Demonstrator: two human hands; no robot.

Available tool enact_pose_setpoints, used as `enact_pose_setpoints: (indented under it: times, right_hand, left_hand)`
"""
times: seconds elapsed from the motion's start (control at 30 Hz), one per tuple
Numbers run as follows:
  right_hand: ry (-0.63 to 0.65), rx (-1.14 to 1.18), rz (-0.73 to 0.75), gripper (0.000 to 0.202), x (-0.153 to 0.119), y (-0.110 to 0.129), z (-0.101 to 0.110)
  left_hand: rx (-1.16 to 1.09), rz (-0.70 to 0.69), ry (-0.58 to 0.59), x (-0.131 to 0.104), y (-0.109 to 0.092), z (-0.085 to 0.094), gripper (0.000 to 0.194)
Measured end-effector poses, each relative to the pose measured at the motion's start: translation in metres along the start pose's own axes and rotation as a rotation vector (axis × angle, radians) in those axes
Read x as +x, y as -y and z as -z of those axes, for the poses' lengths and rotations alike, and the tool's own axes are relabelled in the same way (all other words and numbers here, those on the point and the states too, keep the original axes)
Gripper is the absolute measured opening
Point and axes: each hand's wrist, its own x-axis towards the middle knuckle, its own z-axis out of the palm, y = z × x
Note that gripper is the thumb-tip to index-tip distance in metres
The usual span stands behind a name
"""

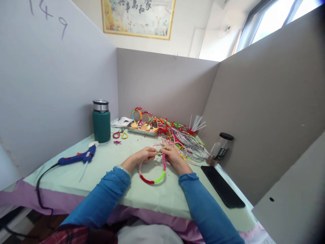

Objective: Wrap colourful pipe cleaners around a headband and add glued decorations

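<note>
A fuzzy ring (147,181) sits at the lower centre of the frame, wrapped in coloured sections: pale pink on its left, deep red along the bottom, lime green at lower right, hot pink up the right side. The left hand (144,155) and right hand (173,157) meet at its top, fingertips of both pinched on it around a thin green strand (159,153). The fingers cover the ring's upper part, so whether it closes there cannot be told, nor whether it lies flat. On the panel (58,67), upper left, "149" is handwritten, the 1 cut by the top edge. A framed picture (139,23), top centre, carries Chinese characters, among them 事萬和家; its top is cut off. Pale marks on the clear jar (215,149), right, are too small to read.
</note>
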Motion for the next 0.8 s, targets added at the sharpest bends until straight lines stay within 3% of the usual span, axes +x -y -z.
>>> enact_pose_setpoints:
  times: [0.07,0.3,0.43,0.63,0.8]
  right_hand:
    - [-0.010,-0.073,0.023,0.027,-0.001,0.005,-0.001]
    - [-0.016,-0.376,0.356,0.021,-0.007,0.019,-0.012]
    - [-0.015,-0.455,0.431,0.017,-0.008,0.019,-0.016]
    - [-0.140,-0.488,0.511,0.008,-0.008,0.017,-0.014]
    - [-0.087,-0.498,0.596,0.007,-0.009,0.018,-0.014]
  left_hand:
    - [-0.011,0.002,0.010,0.000,0.000,0.000,0.040]
    - [0.097,0.037,-0.001,0.000,0.002,-0.001,0.034]
    - [0.160,0.021,-0.090,0.003,0.004,-0.003,0.030]
    - [0.222,-0.029,-0.240,0.008,0.006,-0.001,0.029]
    - [0.177,-0.069,-0.316,0.007,0.003,0.000,0.030]
